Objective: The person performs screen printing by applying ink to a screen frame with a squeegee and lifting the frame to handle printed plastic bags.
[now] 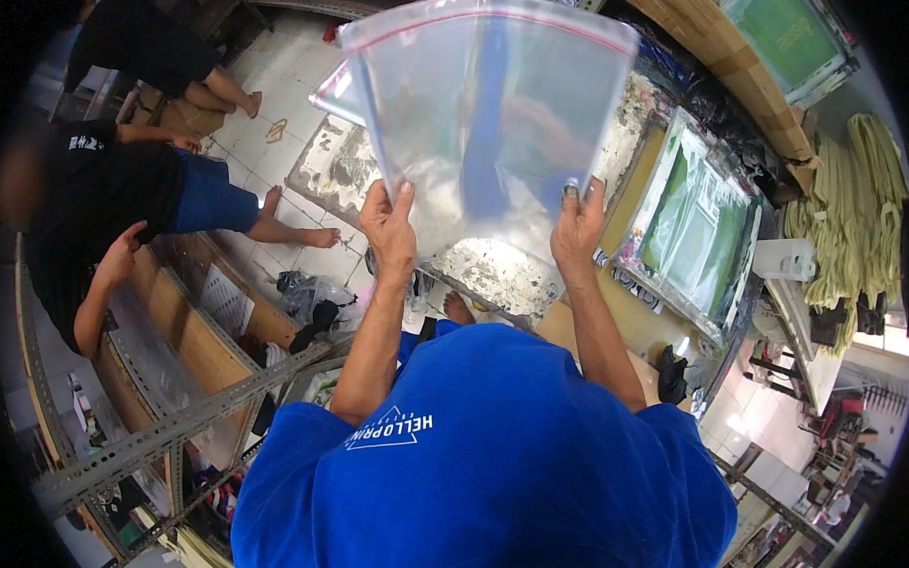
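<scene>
"Two hands are gripping that clear plastic bag (439, 114), aren't they?"

"Yes. The left hand (389, 231) and right hand (577, 230) are pinching opposite sides near its closer end. Thumbs are pressing on top; the other fingers are partly hiding, so I'm not making out how far they're curling."

"Why are they holding it at both sides?"

"I'm guessing the wide grip is spreading the plastic flat. It's fanning out beyond the fingertips, its red-lined edge lying farthest from them."

"What's sitting underneath?"

"A stained worktable (489, 273) is showing below and between the fingers. Whether the bag is touching it, I'm not able to tell."

"And past the right fingers?"

"A green screen frame (688, 226) is resting just to their right, probably lying there for easy reach. Farther right, pale yellow strips (852, 210) are hanging bunched, perhaps for sparing them creases."

"Anyone beyond the left fingers?"

"Well to their left, I'm seeing a co-worker (121, 195) wearing a dark shirt and blue shorts."
</scene>
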### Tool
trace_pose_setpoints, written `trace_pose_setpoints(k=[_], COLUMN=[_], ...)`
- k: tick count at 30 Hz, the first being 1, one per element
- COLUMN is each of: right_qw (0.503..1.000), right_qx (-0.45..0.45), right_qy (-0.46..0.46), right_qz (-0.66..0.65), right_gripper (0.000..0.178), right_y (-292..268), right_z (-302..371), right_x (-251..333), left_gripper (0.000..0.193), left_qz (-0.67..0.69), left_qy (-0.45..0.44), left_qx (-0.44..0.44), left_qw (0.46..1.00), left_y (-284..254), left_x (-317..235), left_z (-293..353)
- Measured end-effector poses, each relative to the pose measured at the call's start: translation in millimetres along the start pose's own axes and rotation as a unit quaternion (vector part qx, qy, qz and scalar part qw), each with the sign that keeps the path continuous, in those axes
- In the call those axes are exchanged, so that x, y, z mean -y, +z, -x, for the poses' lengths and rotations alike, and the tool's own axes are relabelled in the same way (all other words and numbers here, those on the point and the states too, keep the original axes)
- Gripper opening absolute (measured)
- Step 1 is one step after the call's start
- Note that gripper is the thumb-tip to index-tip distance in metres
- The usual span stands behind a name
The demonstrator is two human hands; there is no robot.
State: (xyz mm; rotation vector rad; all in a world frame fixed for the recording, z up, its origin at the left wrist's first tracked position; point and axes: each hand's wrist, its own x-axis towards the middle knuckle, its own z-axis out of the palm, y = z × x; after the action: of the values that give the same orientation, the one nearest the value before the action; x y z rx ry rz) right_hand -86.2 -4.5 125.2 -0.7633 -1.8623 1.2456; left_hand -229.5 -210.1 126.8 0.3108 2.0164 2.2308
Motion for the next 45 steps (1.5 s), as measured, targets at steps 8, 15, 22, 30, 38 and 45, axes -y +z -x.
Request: trace_pose_setpoints(k=[8, 15, 22, 30, 38, 45], right_qw=[0.994, 0.997, 0.992, 0.996, 0.994, 0.996], right_qx=[-0.01, 0.021, -0.009, 0.009, -0.008, 0.005], right_qy=[-0.088, -0.06, -0.118, -0.005, -0.063, 0.021], right_qz=[-0.07, -0.054, -0.043, -0.094, -0.084, -0.089], right_gripper=[0.028, 0.026, 0.027, 0.034, 0.028, 0.031], right_y=[-11, -12, -10, -7, -12, -13], right_z=[15, 15, 20, 6, 5, -2], right_x=[-6, -9, -20, -24, -41, -45], left_gripper=[0.022, 0.03, 0.047, 0.026, 0.031, 0.036], left_qz=[-0.004, -0.011, -0.058, -0.064, -0.137, -0.09], left_qy=[0.063, 0.049, 0.107, 0.047, 0.174, 0.017], left_qx=[-0.033, -0.022, 0.006, 0.004, -0.002, 0.055], left_qw=[0.997, 0.999, 0.992, 0.997, 0.975, 0.994], left_y=[23, 11, 13, 17, 26, 18], left_x=[-22, 4, 6, 7, 0, 8], left_z=[11, 5, 2, -14, -20, -28])
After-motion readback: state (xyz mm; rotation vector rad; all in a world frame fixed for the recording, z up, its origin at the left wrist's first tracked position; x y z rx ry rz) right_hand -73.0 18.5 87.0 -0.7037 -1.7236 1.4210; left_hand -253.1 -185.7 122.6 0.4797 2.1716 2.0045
